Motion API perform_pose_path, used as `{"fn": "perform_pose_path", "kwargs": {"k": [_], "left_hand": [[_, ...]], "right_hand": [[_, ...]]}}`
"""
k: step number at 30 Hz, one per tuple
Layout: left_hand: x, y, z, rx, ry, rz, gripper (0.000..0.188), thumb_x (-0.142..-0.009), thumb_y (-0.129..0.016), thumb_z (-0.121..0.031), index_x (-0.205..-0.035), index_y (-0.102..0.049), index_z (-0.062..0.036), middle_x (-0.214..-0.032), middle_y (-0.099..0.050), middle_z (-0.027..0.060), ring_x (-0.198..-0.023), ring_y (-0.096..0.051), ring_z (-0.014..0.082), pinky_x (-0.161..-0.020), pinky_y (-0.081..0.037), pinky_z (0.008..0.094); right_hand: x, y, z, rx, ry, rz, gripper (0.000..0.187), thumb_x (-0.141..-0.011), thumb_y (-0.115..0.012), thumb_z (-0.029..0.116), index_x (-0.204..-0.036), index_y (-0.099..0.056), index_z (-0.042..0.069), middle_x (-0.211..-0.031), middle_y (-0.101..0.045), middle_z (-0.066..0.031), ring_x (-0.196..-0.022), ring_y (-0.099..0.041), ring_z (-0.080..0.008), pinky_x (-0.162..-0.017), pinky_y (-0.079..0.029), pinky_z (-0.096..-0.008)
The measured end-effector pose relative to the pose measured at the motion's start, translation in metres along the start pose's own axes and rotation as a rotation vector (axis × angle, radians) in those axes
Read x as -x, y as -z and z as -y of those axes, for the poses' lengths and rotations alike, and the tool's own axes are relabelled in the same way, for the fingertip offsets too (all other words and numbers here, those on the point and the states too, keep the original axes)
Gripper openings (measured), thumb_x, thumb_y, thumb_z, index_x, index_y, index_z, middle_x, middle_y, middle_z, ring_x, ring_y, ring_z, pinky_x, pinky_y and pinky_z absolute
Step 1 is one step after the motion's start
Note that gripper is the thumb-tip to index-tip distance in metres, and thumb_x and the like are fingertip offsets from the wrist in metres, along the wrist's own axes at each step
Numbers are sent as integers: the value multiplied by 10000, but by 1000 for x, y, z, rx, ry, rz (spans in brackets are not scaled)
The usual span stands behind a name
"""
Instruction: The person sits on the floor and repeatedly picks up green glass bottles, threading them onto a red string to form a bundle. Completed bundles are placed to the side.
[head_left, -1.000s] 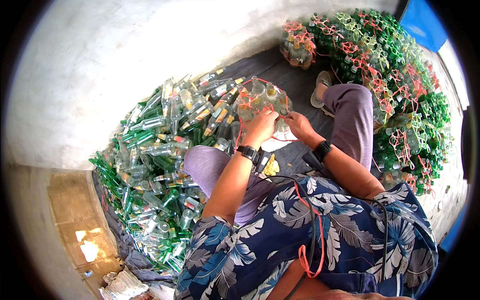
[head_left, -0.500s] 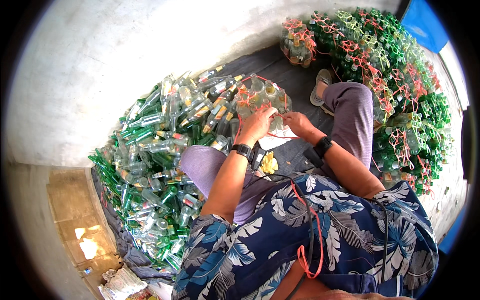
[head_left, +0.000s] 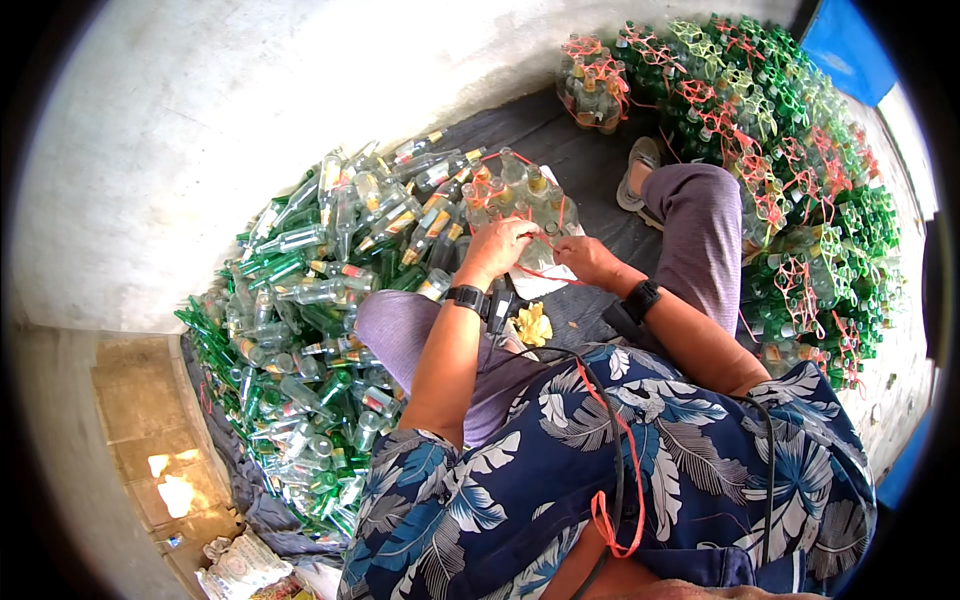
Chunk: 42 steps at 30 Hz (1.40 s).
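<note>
A cluster of clear glass bottles (head_left: 537,187) stands upright in front of me, with red plastic string (head_left: 545,240) looped around and between the necks. My left hand (head_left: 496,246) is closed at the near left of the cluster, pinching the string. Close by on the right, my right hand (head_left: 592,262) also grips the string with its fingers bent together. A short stretch of string runs between the two hands, and a loose loop hangs below them. Part of a white sheet (head_left: 540,284) shows beneath the bottles.
Loose bottles (head_left: 310,290), green and clear, lie in a big heap on my left. On the right stand many tied bottle bundles (head_left: 740,120), with one separate bundle (head_left: 594,90) near the wall. A crumpled yellow piece (head_left: 533,325) lies between my legs on the dark floor sheet.
Both hands have shifted slightly left and nearer to me, still holding the string. More of the white sheet shows under the bottles.
</note>
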<state>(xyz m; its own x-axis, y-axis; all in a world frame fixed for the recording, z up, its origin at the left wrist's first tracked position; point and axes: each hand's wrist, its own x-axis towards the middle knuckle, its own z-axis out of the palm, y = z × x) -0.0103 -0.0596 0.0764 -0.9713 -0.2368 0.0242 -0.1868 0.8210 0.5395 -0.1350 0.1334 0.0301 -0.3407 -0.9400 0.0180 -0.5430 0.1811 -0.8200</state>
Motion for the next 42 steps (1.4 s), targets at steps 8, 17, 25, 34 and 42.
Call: {"fn": "perform_pose_path", "kwargs": {"k": [8, 17, 25, 34, 42], "left_hand": [[-3, -6, -4, 50, 54, -5, 166, -937, -700, -254, -1034, -774, -142, -1018, -753, 84, -962, -717, 317, -815, -563, 411], [-4, -9, -5, 78, 54, -28, 169, -934, -708, -233, -1017, -764, -96, -990, -743, 134, -936, -719, 343, -800, -557, 422], [-9, -12, -4, 96, 81, -12, 198, -924, -706, -230, -1017, -765, -66, -993, -743, 161, -941, -718, 362, -822, -551, 436], [-10, -8, -10, 69, 107, -14, 187, -915, -681, -235, -998, -775, -96, -977, -744, 167, -939, -711, 374, -820, -548, 459], [-6, -13, -8, 80, 97, -32, 203, -935, -642, -243, -1009, -772, -105, -1009, -745, 132, -960, -707, 360, -833, -543, 469]], "right_hand": [[-6, 11, 1, -108, -110, 6, 240, -945, -553, 187, -961, -722, 17, -965, -727, -164, -901, -697, -317, -808, -536, -391], [-11, 16, 2, -298, -208, -49, 282, -932, -584, 239, -971, -716, -7, -872, -685, -174, -834, -664, -237, -795, -511, -367], [-15, 26, 22, -233, -218, -184, 271, -935, -640, 224, -975, -683, -41, -798, -654, -196, -739, -644, -239, -732, -515, -381], [-37, 17, 12, -211, -243, -369, 190, -905, -679, 171, -955, -714, -9, -760, -681, -149, -685, -643, -151, -670, -524, -347], [-37, 21, 13, -158, -285, -388, 185, -889, -712, 152, -931, -714, -28, -743, -706, -105, -647, -615, -116, -623, -509, -315]]}}
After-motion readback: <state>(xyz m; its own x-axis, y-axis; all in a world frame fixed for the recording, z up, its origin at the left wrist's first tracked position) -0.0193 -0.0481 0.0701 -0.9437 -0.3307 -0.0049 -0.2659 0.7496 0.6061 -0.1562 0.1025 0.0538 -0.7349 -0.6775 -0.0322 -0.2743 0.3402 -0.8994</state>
